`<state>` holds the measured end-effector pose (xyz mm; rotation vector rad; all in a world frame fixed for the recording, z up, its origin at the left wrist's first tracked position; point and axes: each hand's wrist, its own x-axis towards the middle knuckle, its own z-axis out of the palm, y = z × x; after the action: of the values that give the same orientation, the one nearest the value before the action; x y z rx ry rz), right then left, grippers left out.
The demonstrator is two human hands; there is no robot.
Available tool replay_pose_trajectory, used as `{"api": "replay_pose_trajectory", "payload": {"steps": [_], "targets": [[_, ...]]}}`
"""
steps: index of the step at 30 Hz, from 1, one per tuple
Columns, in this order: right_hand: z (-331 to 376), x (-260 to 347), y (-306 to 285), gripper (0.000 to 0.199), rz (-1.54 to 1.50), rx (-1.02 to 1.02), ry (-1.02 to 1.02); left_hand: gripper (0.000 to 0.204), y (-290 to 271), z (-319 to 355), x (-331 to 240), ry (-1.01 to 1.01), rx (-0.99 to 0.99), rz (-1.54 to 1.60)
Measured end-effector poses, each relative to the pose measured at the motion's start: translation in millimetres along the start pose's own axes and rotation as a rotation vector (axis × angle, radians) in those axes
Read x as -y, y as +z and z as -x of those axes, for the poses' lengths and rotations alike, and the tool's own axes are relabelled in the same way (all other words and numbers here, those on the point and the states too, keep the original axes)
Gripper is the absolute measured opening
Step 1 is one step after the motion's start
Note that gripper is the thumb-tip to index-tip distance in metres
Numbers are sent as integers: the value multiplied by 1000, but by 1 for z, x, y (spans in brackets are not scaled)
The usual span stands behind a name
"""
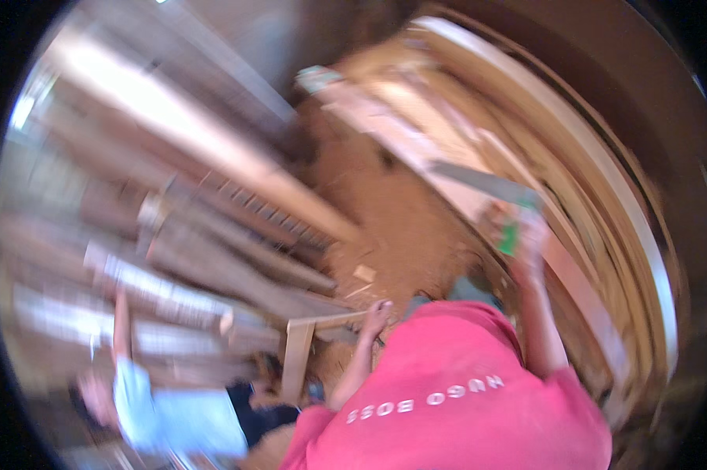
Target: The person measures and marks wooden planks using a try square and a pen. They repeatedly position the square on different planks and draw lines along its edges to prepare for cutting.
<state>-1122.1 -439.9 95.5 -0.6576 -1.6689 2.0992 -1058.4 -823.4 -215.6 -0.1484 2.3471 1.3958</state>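
Note:
My right hand (529, 239) is closed around the green handle of a handsaw (479, 180). Its grey blade points left and away, over a long pale plank (416, 145) on the right side. Whether the teeth touch the wood is too blurred to tell. My left hand (375, 317) hangs low in front of me, at the end of a light wooden piece (330, 319). Motion smears its fingers, and I cannot tell whether it touches that piece.
More long boards (557, 94) lie along the right. Brown sawdust-like ground (392, 219) runs between them and stacked timber (236, 211) on the left. A co-worker in a light blue shirt (181, 419) is at lower left, one arm reaching to a whitish beam (157, 286).

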Motion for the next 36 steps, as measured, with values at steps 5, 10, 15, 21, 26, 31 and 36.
{"api": "replay_pose_trajectory", "payload": {"steps": [5,10,15,21,26,31,36], "targets": [[12,-2,-88,24,-222,-179,26,46,17,26,17,-179,-108,-8],[-43,-53,-160,24,-365,-22,222,44,45,62,24,-312,-171,47],[-53,-91,-243,27,-456,165,407,44,95,98,54,-385,-233,27],[-67,-103,-281,29,-320,254,327,43,152,120,46,-403,-293,39],[-79,-98,-319,28,-270,125,506,44,198,125,38,-420,-269,144],[-54,-92,-367,24,-260,71,510,42,235,108,-47,-78,-343,167],[-8,-34,-399,22,-262,-186,333,38,261,90,-212,405,-216,-83]]}}
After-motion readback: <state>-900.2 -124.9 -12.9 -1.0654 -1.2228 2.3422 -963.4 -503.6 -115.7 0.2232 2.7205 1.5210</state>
